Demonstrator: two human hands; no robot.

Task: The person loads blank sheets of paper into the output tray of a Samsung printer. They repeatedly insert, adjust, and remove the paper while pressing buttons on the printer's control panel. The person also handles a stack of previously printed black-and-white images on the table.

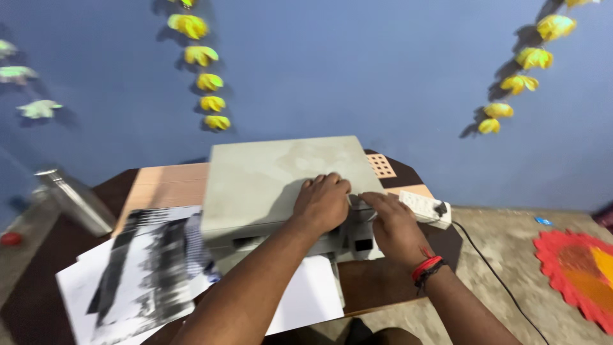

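From the head camera, a grey printer (pixel 281 182) sits at the centre of a brown surface (pixel 159 185), its flat lid facing up. The left hand (pixel 322 203) lies palm-down on the lid near its front right corner, fingers curled loosely and close together, holding nothing. The right hand (pixel 394 227) sits just beside it at 3 o'clock, fingers bent narrowly against the printer's right front edge, touching the casing; whether it grips any part there I cannot tell. A red and black band (pixel 426 268) circles the right wrist.

At 6 o'clock from the printer, a white sheet (pixel 306 294) lies in the front tray. At 8 o'clock, black-and-white printed pages (pixel 140 275) are spread loosely over the surface. At 3 o'clock, just beyond the right hand, a white power strip (pixel 424 209) rests on the surface edge, with a black cable (pixel 498 281) running down across the floor. A steel bottle (pixel 73 198) stands at 9 o'clock, well apart. Yellow paper flowers (pixel 204 64) hang on the blue wall at 12 o'clock, and a red and orange mat (pixel 578 268) lies on the floor at far 4 o'clock.
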